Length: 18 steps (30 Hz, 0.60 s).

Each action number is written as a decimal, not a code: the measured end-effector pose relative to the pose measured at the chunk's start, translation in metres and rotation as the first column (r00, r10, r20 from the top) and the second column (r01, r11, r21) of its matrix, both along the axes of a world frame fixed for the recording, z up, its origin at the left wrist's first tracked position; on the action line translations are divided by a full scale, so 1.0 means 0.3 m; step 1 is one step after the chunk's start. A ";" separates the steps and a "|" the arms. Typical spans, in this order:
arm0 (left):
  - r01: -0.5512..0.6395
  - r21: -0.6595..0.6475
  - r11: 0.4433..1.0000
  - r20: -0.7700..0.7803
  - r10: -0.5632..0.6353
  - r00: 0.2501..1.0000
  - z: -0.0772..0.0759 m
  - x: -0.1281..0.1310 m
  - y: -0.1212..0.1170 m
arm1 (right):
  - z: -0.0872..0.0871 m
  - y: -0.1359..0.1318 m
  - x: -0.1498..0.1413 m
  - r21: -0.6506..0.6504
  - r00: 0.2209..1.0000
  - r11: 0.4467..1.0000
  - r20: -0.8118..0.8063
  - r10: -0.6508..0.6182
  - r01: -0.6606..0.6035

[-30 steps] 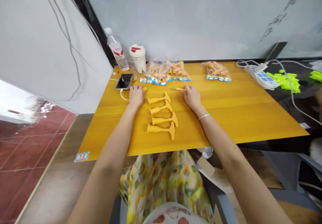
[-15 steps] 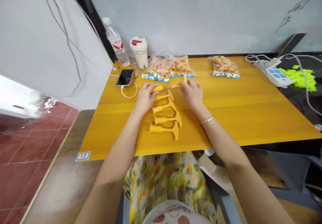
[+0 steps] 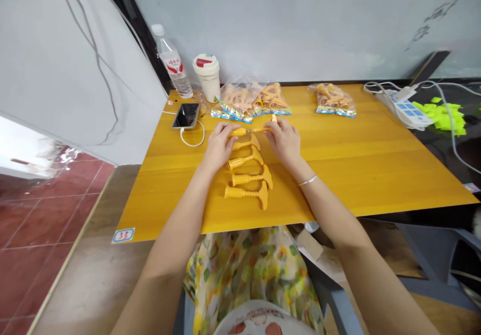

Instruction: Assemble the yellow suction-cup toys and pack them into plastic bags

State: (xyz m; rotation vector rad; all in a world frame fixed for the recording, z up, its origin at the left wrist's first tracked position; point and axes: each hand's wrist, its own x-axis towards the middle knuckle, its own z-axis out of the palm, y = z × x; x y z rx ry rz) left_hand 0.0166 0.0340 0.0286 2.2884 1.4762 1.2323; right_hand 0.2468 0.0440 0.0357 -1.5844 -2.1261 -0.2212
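Observation:
My left hand [image 3: 219, 143] grips a yellow ribbed plastic sleeve [image 3: 238, 132]. In my right hand [image 3: 284, 140] is the T-shaped handle end of a yellow corkscrew [image 3: 274, 118]. A short bit of metal spiral shows between the two parts, and they line up level above the table. My fingers cover much of both pieces. Just below, several more sleeved yellow corkscrews lie in a column with handles to the right; the lowest corkscrew [image 3: 248, 193] is closest to me. The topmost corkscrew [image 3: 246, 145] is partly hidden by my left fingers.
Two clear bags [image 3: 240, 99] of yellow parts lie behind my hands, with another bag [image 3: 334, 99] farther right. A phone [image 3: 186, 116] with a white cable, a water bottle [image 3: 173, 66] and a lidded cup [image 3: 208, 78] stand back left. A power strip [image 3: 409, 109] lies right.
The sleeve and handle have come closer together, so less of the metal spiral shows. My right hand has shifted slightly left. The corkscrews on the table stay put.

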 end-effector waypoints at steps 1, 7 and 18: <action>-0.011 0.010 1.000 0.010 0.011 1.000 0.000 -0.003 0.000 | 0.001 0.000 0.003 0.003 1.000 1.000 -0.011 -0.009 0.009; -0.028 0.013 1.000 0.005 0.028 1.000 -0.008 -0.018 0.007 | 0.003 -0.001 0.012 0.010 0.998 1.000 -0.055 0.012 -0.011; 0.019 -0.010 1.000 -0.004 -0.019 1.000 -0.010 0.008 0.000 | -0.005 -0.009 0.002 -0.011 0.996 0.998 -0.068 0.058 -0.059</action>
